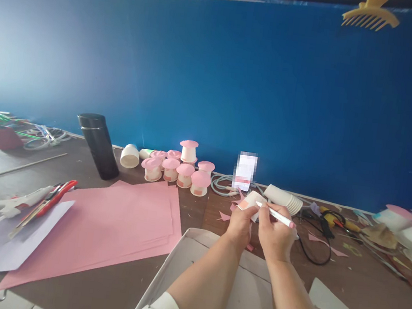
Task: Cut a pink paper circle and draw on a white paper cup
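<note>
Tilted in my left hand [241, 225] is a white paper cup [251, 198] with a small pink patch on its side. My right hand [274, 235] grips a white marker [277, 214] with a pink end, its tip at the cup's surface. Just behind my hands lies a stack of white paper cups [283, 199] on its side. Pink paper scraps [224, 217] are scattered near the cup. To the left stands a group of small cups with pink paper tops [170, 164], one raised above the others.
Pink paper sheets [119, 219] cover the table's left part, with a lilac sheet [29, 248], a red utility knife [48, 203] and a glue gun [12, 203] beside them. A black flask [99, 149] stands behind. Cables [326, 229] lie to the right, before a blue partition [214, 85].
</note>
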The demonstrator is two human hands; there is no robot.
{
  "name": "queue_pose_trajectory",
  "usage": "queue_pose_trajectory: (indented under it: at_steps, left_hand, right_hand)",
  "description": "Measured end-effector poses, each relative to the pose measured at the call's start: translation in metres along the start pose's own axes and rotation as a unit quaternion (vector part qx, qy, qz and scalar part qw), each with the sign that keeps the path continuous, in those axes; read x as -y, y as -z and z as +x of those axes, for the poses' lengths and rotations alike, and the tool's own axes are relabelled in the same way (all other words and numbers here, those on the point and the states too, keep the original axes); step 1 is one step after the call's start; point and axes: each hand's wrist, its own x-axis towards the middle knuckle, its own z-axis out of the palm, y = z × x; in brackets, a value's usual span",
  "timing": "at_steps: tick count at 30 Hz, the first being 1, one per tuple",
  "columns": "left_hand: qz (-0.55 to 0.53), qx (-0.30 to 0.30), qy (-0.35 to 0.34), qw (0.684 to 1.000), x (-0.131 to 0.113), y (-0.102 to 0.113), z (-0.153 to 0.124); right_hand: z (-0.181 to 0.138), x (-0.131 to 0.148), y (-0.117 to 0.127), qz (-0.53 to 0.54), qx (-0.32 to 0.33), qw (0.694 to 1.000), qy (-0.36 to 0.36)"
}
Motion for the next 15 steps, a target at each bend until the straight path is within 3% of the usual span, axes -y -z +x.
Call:
queue_pose_trajectory:
  at_steps: [15]
  left_hand:
    - [-0.015,-0.013,0.004,1.000,0.0018,0.0041,0.0040]
  right_hand:
    - [0.0010,0.0009,0.0006,-0.020,0.002,1.000,-0.016]
